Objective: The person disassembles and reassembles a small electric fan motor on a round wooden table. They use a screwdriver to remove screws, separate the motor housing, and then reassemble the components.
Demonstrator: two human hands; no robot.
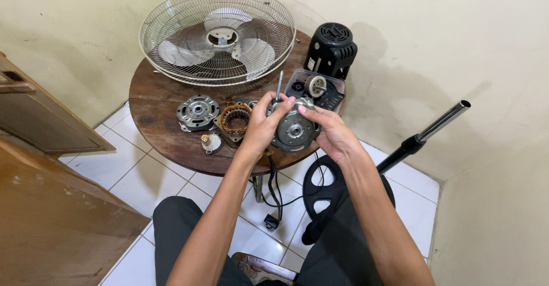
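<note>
Both hands meet over the near edge of the round dark wooden tabletop [154, 100], closed around a grey cast-metal fan motor housing [294, 129] with a steel shaft sticking up from it. The left hand [262, 127] wraps the housing's left side with fingers curled shut on it, thumb up near the shaft; the right hand [334, 131] cups its right side, fingertips pressed on the upper rim. A black power cord with plug [273, 203] hangs from the housing down toward the white tiled floor. Taking the housing as the landmark: just to its left on the tabletop lies a copper-wound stator ring [235, 120], further left a grey round metal end cover [198, 112], and in front of that a small silver-and-brass part [211, 142]. Behind the housing sits a grey plastic tray with a spool and small black pieces [329, 88], and beyond that a black ribbed plastic motor cap [333, 48]. Far behind and left, a cream wire fan guard [166, 40] leans on the wall with the pale blade [254, 51] inside it. To the right and below, the black round fan base with its chrome pole [440, 123] stands on the floor. By the look of things the fan is already stripped well down, with guard, blade, cap, end cover and stator off, and the last motor half in hand; whether it is coming apart further or going back together I cannot tell.
</note>
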